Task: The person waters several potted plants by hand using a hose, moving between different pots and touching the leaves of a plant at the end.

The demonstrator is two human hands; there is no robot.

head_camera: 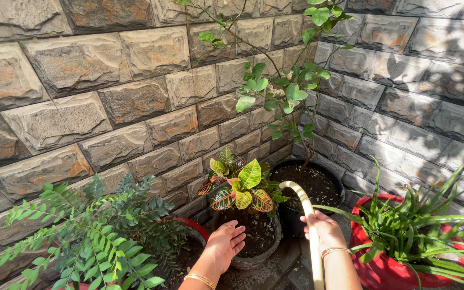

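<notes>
Stone-walled corner: right hand (324, 230) around hose (303, 201)

red pot (374, 268), pale yellow hose (303, 201), black pot (291, 221)

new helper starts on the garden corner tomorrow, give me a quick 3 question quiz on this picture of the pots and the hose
1. True or false: the right hand grips a pale hose whose end curves over toward the pots.
2. Which pot does the left hand rest on?
A. the black pot with the tall thin shrub
B. the woven pot with the croton of yellow, green and red leaves
C. the red pot with the long narrow leaves
3. Fill in: the wall behind the plants is made of rough ______ blocks.

Key: 1 true; 2 B; 3 stone
</notes>
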